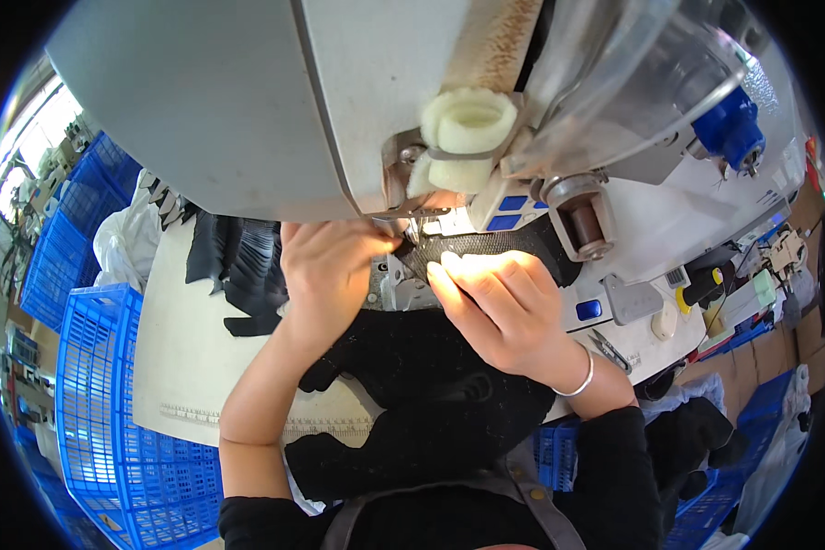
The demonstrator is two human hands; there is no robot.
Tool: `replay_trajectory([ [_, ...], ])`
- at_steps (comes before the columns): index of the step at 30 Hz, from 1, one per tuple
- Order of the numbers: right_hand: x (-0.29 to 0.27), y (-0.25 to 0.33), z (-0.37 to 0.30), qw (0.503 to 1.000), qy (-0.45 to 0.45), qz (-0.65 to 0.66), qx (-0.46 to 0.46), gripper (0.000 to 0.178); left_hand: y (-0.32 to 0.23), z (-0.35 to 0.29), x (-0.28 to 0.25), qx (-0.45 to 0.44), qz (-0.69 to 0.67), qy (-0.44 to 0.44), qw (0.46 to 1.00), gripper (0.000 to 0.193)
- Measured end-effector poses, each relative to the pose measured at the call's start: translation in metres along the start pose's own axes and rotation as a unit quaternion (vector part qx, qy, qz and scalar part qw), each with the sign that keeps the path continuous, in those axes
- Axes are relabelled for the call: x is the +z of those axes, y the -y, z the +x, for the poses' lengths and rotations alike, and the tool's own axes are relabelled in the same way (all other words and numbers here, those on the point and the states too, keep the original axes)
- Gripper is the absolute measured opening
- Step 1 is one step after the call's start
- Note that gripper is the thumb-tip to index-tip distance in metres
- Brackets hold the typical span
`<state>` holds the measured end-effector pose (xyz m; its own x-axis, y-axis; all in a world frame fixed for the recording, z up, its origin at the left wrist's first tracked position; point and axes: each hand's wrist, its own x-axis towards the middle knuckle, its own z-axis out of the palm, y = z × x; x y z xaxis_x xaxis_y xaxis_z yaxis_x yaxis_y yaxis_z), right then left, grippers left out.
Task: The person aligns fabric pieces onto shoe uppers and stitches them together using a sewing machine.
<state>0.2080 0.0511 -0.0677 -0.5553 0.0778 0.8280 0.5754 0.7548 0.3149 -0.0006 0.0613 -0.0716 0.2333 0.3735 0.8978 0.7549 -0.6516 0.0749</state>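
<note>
A sewing machine fills the top of the view, its lamp lighting the needle area. Under it lies a piece of black mesh fabric, near the needle. My left hand is just left of the needle, thumb and fingers closed in a pinch; what they hold is hidden. With its fingertips pinched at the near edge of the mesh, my right hand is closed, a white bracelet on its wrist. Black fabric spreads below both hands, over the table edge and my lap.
Dark cut pieces are heaped left of the machine on the pale table. A blue crate stands at the left. Thread snips lie on the right, near a blue-buttoned panel. A printed ruler strip runs along the front edge.
</note>
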Motion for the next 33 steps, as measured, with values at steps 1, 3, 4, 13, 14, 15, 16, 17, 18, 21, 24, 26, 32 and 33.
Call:
replay_trajectory([
  [1,0.002,-0.001,0.003,1.0,-0.004,0.012,-0.001,0.021,0.008,-0.006,0.003,-0.082,-0.051,0.027,0.995,0.019],
  [3,-0.003,-0.006,0.003,0.999,0.005,0.029,0.013,0.023,0.014,-0.009,-0.005,-0.195,-0.148,0.09,0.965,0.019],
  [4,-0.005,-0.011,0.001,0.999,0.015,0.036,0.027,0.025,0.008,-0.001,-0.012,-0.192,-0.152,0.092,0.965,0.019],
  [13,0.001,-0.017,0.0,0.994,-0.017,0.087,0.065,0.036,-0.053,-0.001,-0.027,0.103,0.204,0.111,0.967,0.029],
  [14,0.0,-0.019,0.004,0.994,-0.03,0.093,0.053,0.03,-0.047,0.001,-0.026,0.1,0.204,0.112,0.967,0.029],
  [15,-0.001,-0.021,0.007,0.993,-0.044,0.098,0.042,0.024,-0.04,0.002,-0.024,0.097,0.183,0.103,0.973,0.028],
  [16,0.001,-0.025,0.003,0.993,-0.043,0.1,0.041,0.024,-0.035,0.002,-0.024,0.095,0.163,0.094,0.978,0.026],
  [17,0.004,-0.03,-0.007,0.989,-0.036,0.093,0.105,0.027,-0.034,0.003,-0.024,0.087,0.159,0.082,0.98,0.022],
  [18,0.005,-0.037,-0.011,0.981,-0.031,0.084,0.169,0.031,-0.03,0.004,-0.023,0.088,0.159,0.082,0.98,0.022],
  [21,0.017,-0.068,-0.003,0.97,-0.03,0.03,0.241,0.02,-0.019,0.006,-0.02,0.073,0.092,0.049,0.992,0.016],
  [24,0.039,-0.094,0.003,0.973,0.088,0.158,0.142,0.017,-0.002,0.005,-0.016,0.042,0.009,0.046,0.998,0.026],
  [26,0.077,-0.118,-0.019,0.978,0.045,0.168,0.114,0.016,0.004,0.007,-0.013,0.051,-0.015,0.025,0.998,0.02],
  [32,0.06,-0.097,-0.031,0.975,-0.08,-0.06,0.198,0.019,0.025,0.006,-0.026,-0.055,0.105,0.006,0.993,0.009],
  [33,0.042,-0.08,-0.03,0.972,-0.031,-0.154,0.176,0.024,0.032,0.002,-0.031,-0.079,0.113,0.027,0.99,0.008],
])
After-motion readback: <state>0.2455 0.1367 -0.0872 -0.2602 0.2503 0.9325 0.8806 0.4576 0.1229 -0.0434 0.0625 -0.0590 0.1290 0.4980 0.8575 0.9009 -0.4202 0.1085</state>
